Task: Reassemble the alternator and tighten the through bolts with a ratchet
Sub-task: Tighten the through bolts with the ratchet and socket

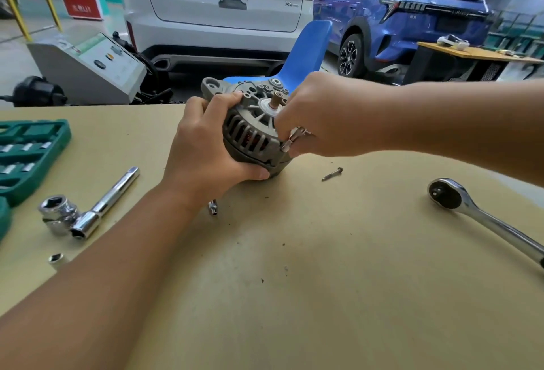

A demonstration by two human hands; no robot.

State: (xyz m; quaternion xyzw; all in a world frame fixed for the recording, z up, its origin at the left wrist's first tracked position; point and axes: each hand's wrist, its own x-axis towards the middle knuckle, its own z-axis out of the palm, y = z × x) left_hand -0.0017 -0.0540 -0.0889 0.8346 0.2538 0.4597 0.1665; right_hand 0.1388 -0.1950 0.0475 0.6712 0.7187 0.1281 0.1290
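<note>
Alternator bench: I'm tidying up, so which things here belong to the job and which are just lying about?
In the job:
grey ribbed metal alternator, gripped by left hand
silver through bolt, pinched by right hand
loose dark bolt
chrome ratchet

Lying about:
green plastic socket case
chrome extension bar
small loose socket

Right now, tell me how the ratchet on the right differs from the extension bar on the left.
The ratchet lies alone, untouched, right of the alternator; the extension bar lies left, its lower end against a large socket. The ratchet has a round head with a dark centre and a tapering handle that runs off the frame; the extension bar is a straight rod. The ratchet's handle slants toward the lower right, the bar's toward the upper right. Both are shiny chrome and rest on the table.
</note>
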